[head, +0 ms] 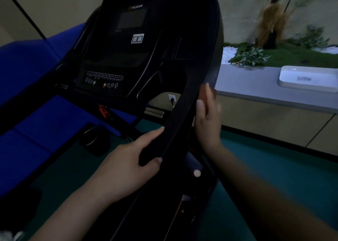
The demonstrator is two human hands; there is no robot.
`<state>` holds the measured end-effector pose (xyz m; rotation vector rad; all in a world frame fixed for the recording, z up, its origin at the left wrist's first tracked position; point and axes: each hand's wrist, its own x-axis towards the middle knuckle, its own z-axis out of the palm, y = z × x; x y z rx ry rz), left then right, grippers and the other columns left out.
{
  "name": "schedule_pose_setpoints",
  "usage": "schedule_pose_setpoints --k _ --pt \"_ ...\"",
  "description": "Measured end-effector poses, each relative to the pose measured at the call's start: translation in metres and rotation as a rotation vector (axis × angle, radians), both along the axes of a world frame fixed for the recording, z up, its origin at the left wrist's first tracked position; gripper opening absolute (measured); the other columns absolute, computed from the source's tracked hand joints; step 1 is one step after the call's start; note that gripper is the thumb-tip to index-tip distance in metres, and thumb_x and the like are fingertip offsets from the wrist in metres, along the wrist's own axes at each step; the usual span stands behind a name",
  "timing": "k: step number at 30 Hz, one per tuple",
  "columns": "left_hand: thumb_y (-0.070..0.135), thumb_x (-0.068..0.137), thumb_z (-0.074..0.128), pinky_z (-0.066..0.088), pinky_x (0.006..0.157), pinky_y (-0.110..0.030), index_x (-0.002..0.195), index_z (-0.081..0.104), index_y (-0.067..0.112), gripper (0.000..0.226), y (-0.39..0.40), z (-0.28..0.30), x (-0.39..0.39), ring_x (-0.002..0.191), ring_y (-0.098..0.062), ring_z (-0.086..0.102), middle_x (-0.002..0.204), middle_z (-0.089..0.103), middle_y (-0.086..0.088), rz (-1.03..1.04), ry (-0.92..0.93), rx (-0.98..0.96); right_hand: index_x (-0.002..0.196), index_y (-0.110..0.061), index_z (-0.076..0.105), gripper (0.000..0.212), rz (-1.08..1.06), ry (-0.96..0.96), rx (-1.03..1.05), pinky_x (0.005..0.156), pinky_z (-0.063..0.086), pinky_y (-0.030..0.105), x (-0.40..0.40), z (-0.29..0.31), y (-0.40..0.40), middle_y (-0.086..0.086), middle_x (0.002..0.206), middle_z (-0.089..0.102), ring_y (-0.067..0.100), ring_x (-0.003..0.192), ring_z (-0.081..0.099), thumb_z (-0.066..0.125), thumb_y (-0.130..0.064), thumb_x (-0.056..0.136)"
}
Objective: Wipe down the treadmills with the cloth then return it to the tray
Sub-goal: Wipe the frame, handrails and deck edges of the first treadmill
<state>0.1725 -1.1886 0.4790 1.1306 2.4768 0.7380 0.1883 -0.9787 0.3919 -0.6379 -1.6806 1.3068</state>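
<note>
The black treadmill [139, 45] fills the middle of the view, its dark console tilted toward me. Its right handrail [184, 112] runs down toward me. My left hand [128, 164] grips the lower part of this rail, index finger stretched along the top and thumb curled round the near edge. On the rail's outer side, my right hand [206, 118] is blurred, its fingers straight and upright. They press a brownish cloth [212, 93] against the rail; only a small patch of it shows past the fingertips. The white tray [307, 80] sits on the grey ledge at right.
A long grey ledge [256, 87] over beige cabinets runs along the right, with plants [252, 56] and white pebbles behind it. Blue mats [33, 80] lie to the left. The floor [274, 171] is green. A wall socket [172, 98] shows under the console.
</note>
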Motion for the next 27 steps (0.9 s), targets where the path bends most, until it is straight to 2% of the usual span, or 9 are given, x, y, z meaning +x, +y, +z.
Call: schedule_pose_setpoints --k 2,4,8,11,14,16,21,24,27 --pt "0.041 0.086 0.059 0.045 0.077 -0.008 0.126 0.023 0.074 0.064 0.000 -0.001 0.002 0.098 -0.005 0.060 0.097 0.055 0.042 0.011 -0.013 0.000 0.149 -0.030 0.026 0.050 -0.025 -0.021 -0.103 0.067 0.028 -0.008 0.002 0.001 -0.006 0.009 0.115 0.042 -0.031 0.078 0.039 0.039 -0.024 0.101" --pt "0.040 0.086 0.060 0.041 0.071 -0.002 0.127 0.023 0.073 0.064 0.000 -0.001 0.001 0.092 -0.004 0.059 0.091 0.053 0.049 0.006 -0.017 -0.002 0.149 -0.031 0.026 0.050 -0.019 0.022 -0.145 0.070 0.030 -0.006 0.017 -0.007 -0.047 0.005 0.111 0.042 -0.026 0.084 0.042 0.039 -0.025 0.101" --pt "0.039 0.087 0.061 0.031 0.070 0.008 0.129 0.028 0.068 0.061 -0.003 0.001 0.001 0.089 0.032 0.044 0.092 0.043 0.057 0.005 -0.064 0.023 0.145 -0.037 0.028 0.048 0.050 0.126 -0.138 0.083 0.034 -0.002 0.051 -0.018 -0.121 -0.001 0.109 0.042 -0.013 0.097 0.048 0.037 -0.031 0.099" --pt "0.035 0.086 0.064 0.026 0.070 0.012 0.132 0.032 0.060 0.062 -0.012 0.005 0.004 0.092 0.040 0.034 0.095 0.041 0.056 -0.004 -0.068 0.018 0.145 -0.035 0.029 0.046 -0.035 0.042 -0.130 0.076 0.030 -0.004 0.030 -0.016 -0.084 0.006 0.109 0.042 -0.017 0.088 0.045 0.038 -0.025 0.100" --pt "0.034 0.085 0.065 0.025 0.072 0.012 0.130 0.032 0.060 0.062 -0.026 0.010 0.009 0.093 0.040 0.033 0.106 0.040 0.045 -0.024 -0.046 0.000 0.148 -0.030 0.028 0.047 -0.107 -0.069 -0.302 0.062 0.030 0.004 0.015 -0.018 -0.054 0.012 0.116 0.046 -0.007 0.074 0.041 0.035 -0.028 0.102" --pt "0.034 0.084 0.066 0.025 0.073 0.012 0.129 0.033 0.059 0.062 -0.039 0.011 0.014 0.095 0.039 0.034 0.108 0.039 0.045 -0.032 -0.041 -0.007 0.149 -0.026 0.027 0.047 -0.100 -0.084 -0.384 0.063 0.029 0.001 0.023 -0.023 -0.069 0.011 0.121 0.048 -0.007 0.074 0.043 0.034 -0.026 0.103" --pt "0.030 0.082 0.069 0.027 0.072 0.011 0.127 0.036 0.058 0.062 -0.069 0.006 0.023 0.095 0.037 0.038 0.092 0.044 0.060 -0.018 -0.093 0.013 0.147 -0.029 0.031 0.048 -0.046 -0.022 -0.392 0.082 0.023 -0.008 0.083 -0.030 -0.198 -0.020 0.112 0.039 -0.036 0.095 0.033 0.038 -0.023 0.100" --pt "0.031 0.082 0.068 0.028 0.072 0.011 0.121 0.036 0.063 0.060 -0.086 0.005 0.025 0.094 0.036 0.040 0.091 0.044 0.061 -0.048 -0.082 0.017 0.147 -0.028 0.031 0.046 -0.077 -0.075 -0.399 0.085 0.024 0.005 0.071 -0.027 -0.188 -0.008 0.115 0.043 -0.023 0.085 0.039 0.036 -0.023 0.101" --pt "0.034 0.081 0.067 0.026 0.071 0.011 0.122 0.034 0.064 0.061 -0.105 0.004 0.029 0.093 0.038 0.037 0.089 0.040 0.063 -0.081 -0.085 0.005 0.149 -0.022 0.028 0.047 -0.145 -0.094 -0.450 0.079 0.022 -0.002 0.054 -0.027 -0.153 0.008 0.136 0.046 -0.001 0.101 0.037 0.034 -0.024 0.102"
